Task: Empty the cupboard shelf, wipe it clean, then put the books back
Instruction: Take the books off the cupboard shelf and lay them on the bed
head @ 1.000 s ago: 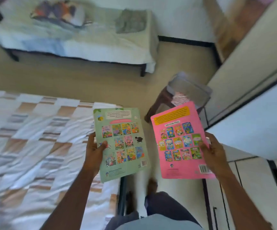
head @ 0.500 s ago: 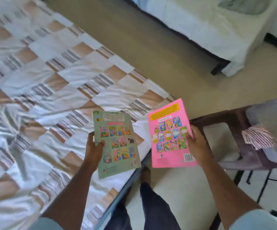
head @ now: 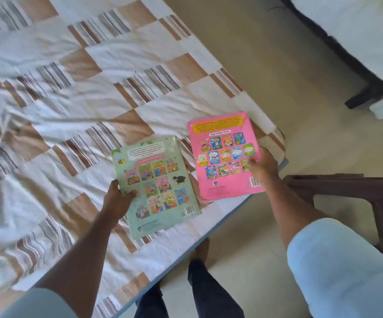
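I hold two thin picture books, back covers up, low over the bed [head: 75,106] with the brown-and-white checked sheet. My left hand [head: 118,199] grips the left edge of the green book [head: 157,187], thumb on the cover. My right hand [head: 262,166] grips the right edge of the pink book [head: 224,154], which hangs over the bed's near corner. Whether either book rests on the sheet I cannot tell. The cupboard is out of view.
A dark brown stool [head: 355,198] stands on the floor right of my right arm. A second bed [head: 369,42] with a white cover fills the top right corner. Beige floor lies between the beds. My legs [head: 204,285] stand against the bed's edge.
My view has swung left and down from the cupboard to the checked bed. Both books have come down over the bed's near corner, still in my hands.
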Tool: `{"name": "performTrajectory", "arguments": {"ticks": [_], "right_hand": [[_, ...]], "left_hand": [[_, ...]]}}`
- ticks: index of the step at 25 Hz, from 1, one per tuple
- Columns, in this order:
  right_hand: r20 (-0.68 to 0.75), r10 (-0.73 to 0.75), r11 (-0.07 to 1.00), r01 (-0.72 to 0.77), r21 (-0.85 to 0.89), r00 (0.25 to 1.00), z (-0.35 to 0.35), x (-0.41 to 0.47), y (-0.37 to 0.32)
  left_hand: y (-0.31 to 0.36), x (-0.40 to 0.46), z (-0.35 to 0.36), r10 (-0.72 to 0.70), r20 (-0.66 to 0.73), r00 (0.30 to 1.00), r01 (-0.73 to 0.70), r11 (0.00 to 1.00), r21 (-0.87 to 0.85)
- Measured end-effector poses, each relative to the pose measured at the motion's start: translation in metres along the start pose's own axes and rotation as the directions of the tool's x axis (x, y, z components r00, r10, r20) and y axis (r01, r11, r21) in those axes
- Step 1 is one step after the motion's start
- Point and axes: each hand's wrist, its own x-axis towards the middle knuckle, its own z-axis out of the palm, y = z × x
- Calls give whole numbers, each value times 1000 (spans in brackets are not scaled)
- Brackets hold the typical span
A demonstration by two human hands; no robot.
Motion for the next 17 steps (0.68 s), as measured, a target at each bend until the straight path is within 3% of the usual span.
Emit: {"name": "performTrajectory", "arguments": {"ticks": [4, 9, 12, 14, 17], "right_hand": [[-79, 22, 995, -29, -92, 997, 13, 2, 1], [-21, 11, 928, -17, -372, 1000, 30, -12, -3], [-11, -68, 896, 57, -441, 998, 36, -27, -10], [-38, -112, 894, 85, -440, 993, 28, -43, -20], [-130, -194, 884, 116, -453, 972, -10, -76, -41]], "left_hand": [[2, 7, 13, 184, -17, 983, -173, 946, 273], [0, 2, 22, 153, -25, 988, -134, 921, 367], [16, -9, 21, 269, 38, 962, -252, 831, 495], [42, -24, 22, 382, 135, 914, -390, 739, 549], [99, -55, 29, 639, 289, 713, -668, 494, 556]]}}
